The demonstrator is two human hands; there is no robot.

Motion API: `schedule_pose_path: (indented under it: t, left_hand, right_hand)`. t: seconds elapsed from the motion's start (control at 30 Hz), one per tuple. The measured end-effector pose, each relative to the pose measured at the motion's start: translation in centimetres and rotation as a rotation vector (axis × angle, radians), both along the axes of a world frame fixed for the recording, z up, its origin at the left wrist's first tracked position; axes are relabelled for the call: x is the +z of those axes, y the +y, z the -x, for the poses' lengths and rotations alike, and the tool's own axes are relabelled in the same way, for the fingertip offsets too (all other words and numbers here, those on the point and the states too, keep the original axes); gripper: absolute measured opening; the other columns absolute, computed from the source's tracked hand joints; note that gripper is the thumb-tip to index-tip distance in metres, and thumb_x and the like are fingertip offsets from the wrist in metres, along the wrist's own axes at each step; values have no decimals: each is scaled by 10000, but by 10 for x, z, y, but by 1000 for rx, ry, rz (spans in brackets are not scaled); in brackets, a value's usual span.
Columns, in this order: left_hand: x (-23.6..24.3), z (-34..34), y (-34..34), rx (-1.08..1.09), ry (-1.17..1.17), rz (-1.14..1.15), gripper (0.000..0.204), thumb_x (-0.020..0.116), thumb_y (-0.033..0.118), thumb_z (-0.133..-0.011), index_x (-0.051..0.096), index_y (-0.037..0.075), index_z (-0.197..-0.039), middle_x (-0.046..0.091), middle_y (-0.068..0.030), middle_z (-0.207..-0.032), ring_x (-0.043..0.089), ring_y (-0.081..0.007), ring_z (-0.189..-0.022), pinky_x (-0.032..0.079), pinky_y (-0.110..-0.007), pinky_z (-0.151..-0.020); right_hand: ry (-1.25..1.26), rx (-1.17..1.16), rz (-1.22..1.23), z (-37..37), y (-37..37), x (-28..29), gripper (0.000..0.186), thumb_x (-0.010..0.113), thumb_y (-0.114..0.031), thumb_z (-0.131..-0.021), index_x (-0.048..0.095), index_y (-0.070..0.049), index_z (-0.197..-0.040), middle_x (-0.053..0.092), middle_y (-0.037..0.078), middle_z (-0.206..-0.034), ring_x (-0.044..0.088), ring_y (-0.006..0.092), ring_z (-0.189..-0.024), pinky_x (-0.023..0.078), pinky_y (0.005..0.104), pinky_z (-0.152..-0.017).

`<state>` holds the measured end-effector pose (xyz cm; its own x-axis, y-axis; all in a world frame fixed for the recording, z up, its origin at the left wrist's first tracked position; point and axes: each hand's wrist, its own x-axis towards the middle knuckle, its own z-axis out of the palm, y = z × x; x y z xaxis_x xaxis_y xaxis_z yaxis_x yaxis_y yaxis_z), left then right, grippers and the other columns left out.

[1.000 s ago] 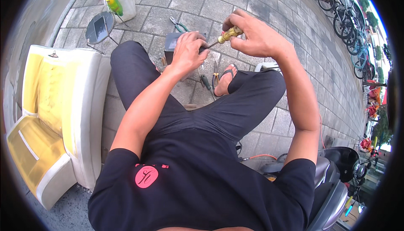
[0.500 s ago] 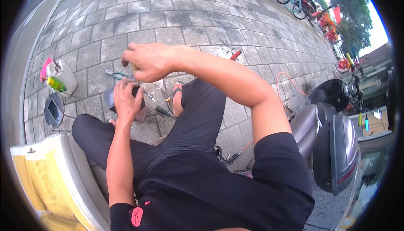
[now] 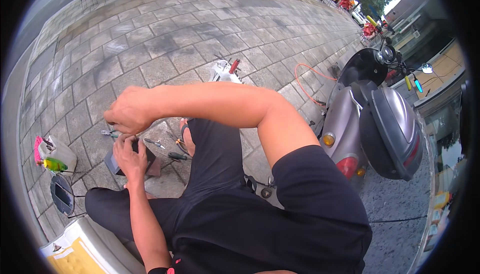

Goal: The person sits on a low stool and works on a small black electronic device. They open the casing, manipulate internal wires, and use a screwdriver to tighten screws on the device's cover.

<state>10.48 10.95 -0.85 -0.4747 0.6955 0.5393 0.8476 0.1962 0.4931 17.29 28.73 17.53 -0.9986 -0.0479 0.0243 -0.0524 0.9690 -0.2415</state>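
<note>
My left hand point(image 3: 131, 158) is closed over the top of a dark box-like block point(image 3: 116, 163), which rests low on the paving between my legs. Above and just beyond it, my right hand point(image 3: 129, 110) is curled into a fist with the back of the hand uppermost. Whatever its fingers hold is hidden. Pliers with green handles point(image 3: 109, 133) lie on the ground just past the block. To its right are a small hand tool point(image 3: 155, 143) and a tool with a dark green handle point(image 3: 177, 156), close to my sandalled foot point(image 3: 187, 136).
At left stand a whitish plastic container point(image 3: 62, 155) with a yellow-green bottle point(image 3: 54, 164), and a dark oval pan-like object point(image 3: 62, 194). A white object with a red-handled tool point(image 3: 234, 66) lies ahead. A scooter point(image 3: 345, 119) and an orange hose point(image 3: 300, 81) are at right.
My view has tilted, so the surroundings sit lower and further left in the picture. Relative to my left hand, the right has moved slightly left; a yellowish bit visible under it earlier is now hidden.
</note>
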Motion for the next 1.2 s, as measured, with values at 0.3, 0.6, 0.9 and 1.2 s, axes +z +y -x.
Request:
schedule_pose_path:
  t: [0.3,0.6,0.9,1.2]
  left_hand:
    - [-1,-1,3,51,3,57,194,834,161,-902,718,53,-1014,699,-196,-1222,629,-441,-1254,482,-551,-1112]
    - [7,-4,3,14,-57,77,214,827,145,-882,722,61,-1049,702,-164,-1211,639,-441,-1216,473,-563,-1135]
    - [6,-6,4,1,-37,12,363,844,198,-858,732,37,-1164,687,-215,-1288,622,-453,-1288,460,-578,-1174]
    - [2,-2,-5,9,-128,-50,220,834,196,-847,741,63,-996,691,-139,-1190,635,-404,-1277,444,-576,-1202]
  right_hand:
    - [145,94,20,-5,0,-4,430,678,-433,-992,728,-43,-1166,779,187,-869,776,464,-884,597,590,-789]
    - [-116,-79,-21,-14,-7,26,423,682,-425,-1005,722,-48,-1193,780,200,-900,771,450,-917,589,580,-876]
    - [47,-66,-65,-21,-14,2,356,670,-416,-1051,685,-61,-1030,773,169,-863,764,422,-802,585,553,-690]
    - [322,172,-21,-14,-8,7,331,717,-371,-1029,699,-65,-1153,772,176,-897,771,429,-863,602,567,-752]
